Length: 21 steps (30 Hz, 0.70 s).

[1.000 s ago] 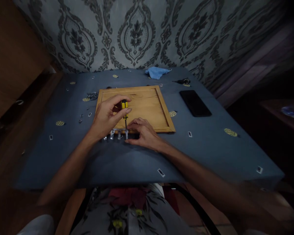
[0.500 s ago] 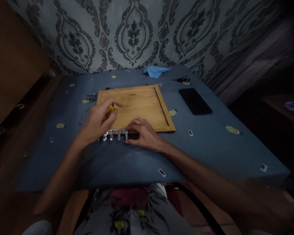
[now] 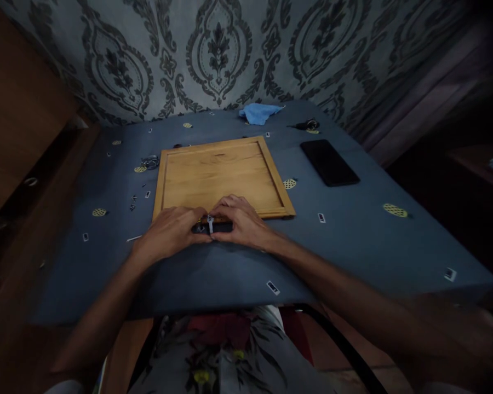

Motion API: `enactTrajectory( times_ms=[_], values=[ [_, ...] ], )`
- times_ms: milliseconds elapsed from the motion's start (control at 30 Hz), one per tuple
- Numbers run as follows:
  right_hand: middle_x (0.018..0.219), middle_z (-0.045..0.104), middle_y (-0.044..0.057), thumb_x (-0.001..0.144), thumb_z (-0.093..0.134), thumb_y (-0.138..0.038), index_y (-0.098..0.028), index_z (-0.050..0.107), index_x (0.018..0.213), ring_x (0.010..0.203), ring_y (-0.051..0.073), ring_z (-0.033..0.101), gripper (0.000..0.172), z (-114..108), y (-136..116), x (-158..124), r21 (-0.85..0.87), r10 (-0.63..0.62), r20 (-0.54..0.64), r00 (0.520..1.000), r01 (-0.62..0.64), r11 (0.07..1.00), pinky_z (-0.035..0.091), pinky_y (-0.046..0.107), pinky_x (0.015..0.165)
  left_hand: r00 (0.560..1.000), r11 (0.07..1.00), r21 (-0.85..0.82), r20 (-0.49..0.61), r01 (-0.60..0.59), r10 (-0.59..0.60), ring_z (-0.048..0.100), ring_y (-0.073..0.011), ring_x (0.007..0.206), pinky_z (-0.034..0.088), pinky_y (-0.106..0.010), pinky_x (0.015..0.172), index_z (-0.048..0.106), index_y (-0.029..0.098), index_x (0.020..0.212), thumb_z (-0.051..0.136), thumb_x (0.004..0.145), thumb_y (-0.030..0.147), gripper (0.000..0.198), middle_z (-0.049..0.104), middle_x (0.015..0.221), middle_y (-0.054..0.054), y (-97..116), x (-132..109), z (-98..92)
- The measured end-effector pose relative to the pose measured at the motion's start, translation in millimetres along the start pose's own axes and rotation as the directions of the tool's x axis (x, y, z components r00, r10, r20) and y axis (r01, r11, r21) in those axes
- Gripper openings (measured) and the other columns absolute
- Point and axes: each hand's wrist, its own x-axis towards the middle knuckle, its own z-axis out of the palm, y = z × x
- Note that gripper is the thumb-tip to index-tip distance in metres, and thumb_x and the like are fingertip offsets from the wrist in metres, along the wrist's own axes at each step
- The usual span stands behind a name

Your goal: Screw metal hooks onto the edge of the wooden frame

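Observation:
A wooden framed board (image 3: 217, 169) lies on the cloth-covered table. At its near edge is a metal hook rail; one silver hook (image 3: 211, 224) shows between my hands, and the rest is covered. My left hand (image 3: 170, 230) is closed at the rail's left part, fingers curled over the board's edge. A bit of yellow shows by its fingertips, too small to name. From behind that hand a thin bright rod (image 3: 133, 238) sticks out to the left. My right hand (image 3: 244, 223) pinches the rail beside the hook, thumb below and fingers above.
Small screws (image 3: 133, 206) lie left of the board, near a tangle of metal pieces (image 3: 150, 162). A black phone (image 3: 329, 163) lies to the right. Toward the wall are a blue cloth (image 3: 259, 113) and a dark object with a cord or ring (image 3: 308, 125).
My left hand, raised over the board with something yellow in it, has come down to the hook rail and covers most of its hooks. My right hand stays at the rail.

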Motion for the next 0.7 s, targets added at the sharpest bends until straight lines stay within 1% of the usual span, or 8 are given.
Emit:
enactTrajectory(
  times_ms=[100, 200, 367, 467, 700],
  values=[
    [0.106, 0.07, 0.01, 0.078, 0.086, -0.039, -0.016, 0.073, 0.11, 0.105, 0.029, 0.061, 0.041, -0.1, -0.1, 0.1, -0.016, 0.005, 0.008, 1.0, -0.004, 1.0, 0.045, 0.042, 0.091, 1.0, 1.0, -0.003, 0.002, 0.004, -0.004, 0.071, -0.0324, 0.115, 0.054, -0.037, 0.09, 0.066, 0.023, 0.132, 0.072, 0.094, 0.043, 0.043, 0.077, 0.12, -0.01, 0.4, 0.6, -0.9],
    [0.106, 0.07, 0.01, 0.078, 0.086, -0.038, -0.017, 0.074, 0.111, 0.104, 0.028, 0.06, 0.041, 0.0, 0.0, 0.2, -0.023, 0.006, 0.011, 1.0, -0.005, 1.0, 0.044, 0.042, 0.09, 1.0, 1.0, 0.001, 0.001, 0.006, -0.006, 0.072, -0.031, 0.113, 0.053, -0.035, 0.09, 0.066, 0.023, 0.136, 0.072, 0.095, 0.045, 0.047, 0.078, 0.119, -0.009, 0.3, 1.5, -1.8],
    [0.108, 0.069, 0.009, 0.079, 0.086, -0.04, -0.019, 0.074, 0.112, 0.105, 0.027, 0.059, 0.041, 0.7, 0.8, 0.1, -0.018, 0.007, 0.021, 1.0, -0.007, 1.0, 0.043, 0.041, 0.091, 0.999, 1.0, -0.021, -0.034, -0.012, 0.011, 0.074, -0.0295, 0.105, 0.052, -0.032, 0.084, 0.07, 0.023, 0.13, 0.068, 0.097, 0.049, 0.042, 0.08, 0.111, -0.009, -2.4, 3.2, 0.2],
    [0.107, 0.069, 0.009, 0.079, 0.086, -0.039, -0.017, 0.074, 0.112, 0.105, 0.027, 0.06, 0.041, 0.3, 0.4, -0.3, -0.017, 0.006, 0.025, 1.0, -0.005, 1.0, 0.043, 0.041, 0.09, 0.998, 0.998, -0.063, -0.065, -0.025, 0.021, 0.074, -0.0276, 0.103, 0.051, -0.03, 0.082, 0.071, 0.024, 0.131, 0.067, 0.098, 0.048, 0.041, 0.08, 0.11, -0.008, -4.9, 4.0, 2.9],
    [0.105, 0.07, 0.009, 0.081, 0.085, -0.042, -0.017, 0.074, 0.109, 0.103, 0.027, 0.06, 0.039, -1.5, -1.3, -0.8, -0.006, -0.017, 0.017, 1.0, 0.017, 1.0, 0.043, 0.041, 0.09, 0.999, 0.997, -0.08, -0.047, 0.002, -0.006, 0.074, -0.0281, 0.106, 0.049, -0.03, 0.081, 0.072, 0.024, 0.128, 0.067, 0.098, 0.045, 0.037, 0.08, 0.113, -0.009, -3.6, 4.3, 1.7]
  ],
)
